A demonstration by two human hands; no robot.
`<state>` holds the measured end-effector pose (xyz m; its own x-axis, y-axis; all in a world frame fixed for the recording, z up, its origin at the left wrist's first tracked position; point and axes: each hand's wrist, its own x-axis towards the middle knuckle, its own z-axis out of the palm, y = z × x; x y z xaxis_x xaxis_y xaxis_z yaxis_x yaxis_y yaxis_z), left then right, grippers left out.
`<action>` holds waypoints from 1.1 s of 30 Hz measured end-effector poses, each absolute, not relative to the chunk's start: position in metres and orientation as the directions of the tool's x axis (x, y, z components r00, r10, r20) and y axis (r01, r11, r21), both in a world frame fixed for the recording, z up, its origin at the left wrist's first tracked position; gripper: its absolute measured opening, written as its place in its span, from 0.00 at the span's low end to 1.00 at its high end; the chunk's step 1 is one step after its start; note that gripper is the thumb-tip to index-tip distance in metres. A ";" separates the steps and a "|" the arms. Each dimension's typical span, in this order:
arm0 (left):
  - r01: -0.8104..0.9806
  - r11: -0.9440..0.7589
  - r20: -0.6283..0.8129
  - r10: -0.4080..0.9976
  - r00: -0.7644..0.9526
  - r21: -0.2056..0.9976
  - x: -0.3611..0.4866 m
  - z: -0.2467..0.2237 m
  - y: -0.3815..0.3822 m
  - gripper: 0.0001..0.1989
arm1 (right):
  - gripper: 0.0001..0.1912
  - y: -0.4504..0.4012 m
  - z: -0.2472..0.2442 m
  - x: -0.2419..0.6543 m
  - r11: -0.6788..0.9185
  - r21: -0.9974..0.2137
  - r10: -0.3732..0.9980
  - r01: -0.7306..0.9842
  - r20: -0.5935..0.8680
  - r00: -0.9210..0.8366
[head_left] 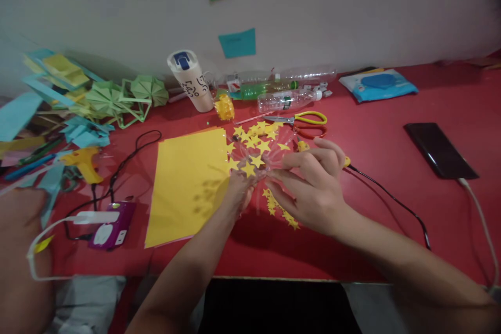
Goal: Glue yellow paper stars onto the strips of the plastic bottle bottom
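My left hand [240,188] is closed round the base of a clear plastic piece cut into fanned-out strips, with yellow paper stars [256,160] on it. From the right, the thumb and forefinger of my right hand [315,182] pinch at the edge of this same piece; the other fingers are bent. Below the hands, more small yellow stars [282,210] show against the red table. A stack of yellow paper sheets [183,182] lies at the left, with the piece's shadow on it. Scissors [289,120] with yellow and red handles lie just beyond.
Plastic bottles [287,99], a tumbler [191,83] and a wipes pack [379,85] line the wall. At left are a yellow glue gun [84,162], purple power strip [113,227], paper crafts [117,96] and another person's arm [23,250]. A phone [440,150] charges at right.
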<state>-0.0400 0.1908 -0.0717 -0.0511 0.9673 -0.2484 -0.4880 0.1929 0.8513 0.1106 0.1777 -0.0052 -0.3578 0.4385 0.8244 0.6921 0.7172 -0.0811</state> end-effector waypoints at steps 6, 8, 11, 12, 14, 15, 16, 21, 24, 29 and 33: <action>-0.460 0.178 -0.204 0.979 -0.006 0.870 -0.042 -0.066 0.191 0.20 | 0.02 0.178 -0.009 0.109 0.713 -0.100 0.459 0.694 0.815 -0.353; -0.468 0.181 -0.206 0.979 -0.002 0.865 -0.042 -0.066 0.191 0.19 | 0.03 0.177 -0.008 0.110 0.718 -0.114 0.458 0.687 0.820 -0.343; -0.497 0.156 -0.187 0.982 -0.012 0.854 -0.043 -0.068 0.192 0.17 | 0.01 0.175 0.001 0.118 0.757 -0.145 0.439 0.637 0.835 -0.331; -0.507 0.143 -0.174 0.985 -0.015 0.850 -0.043 -0.069 0.193 0.16 | 0.01 0.175 0.006 0.123 0.770 -0.159 0.433 0.617 0.841 -0.324; -0.521 0.117 -0.140 0.990 -0.005 0.845 -0.045 -0.071 0.196 0.15 | 0.03 0.177 0.016 0.132 0.788 -0.196 0.430 0.584 0.854 -0.293; -0.527 0.111 -0.126 0.992 0.007 0.842 -0.046 -0.072 0.197 0.14 | 0.03 0.179 0.020 0.136 0.784 -0.225 0.446 0.578 0.852 -0.274; -0.532 0.109 -0.116 0.993 0.021 0.840 -0.048 -0.073 0.198 0.14 | 0.04 0.181 0.024 0.140 0.787 -0.241 0.447 0.568 0.857 -0.256; -0.548 0.123 -0.118 0.992 0.044 0.828 -0.051 -0.074 0.200 0.15 | 0.07 0.193 0.024 0.141 0.795 -0.228 0.501 0.562 0.769 -0.396; -0.535 0.143 -0.136 0.989 0.054 0.832 -0.051 -0.072 0.198 0.13 | 0.05 0.193 0.017 0.135 0.802 -0.199 0.504 0.564 0.731 -0.459; -0.514 0.186 -0.172 0.982 0.075 0.838 -0.050 -0.071 0.198 0.15 | 0.04 0.187 0.012 0.127 0.797 -0.188 0.498 0.574 0.743 -0.448; -0.503 0.209 -0.185 0.978 0.099 0.839 -0.047 -0.070 0.197 0.17 | 0.05 0.184 0.012 0.123 0.806 -0.197 0.485 0.558 0.759 -0.435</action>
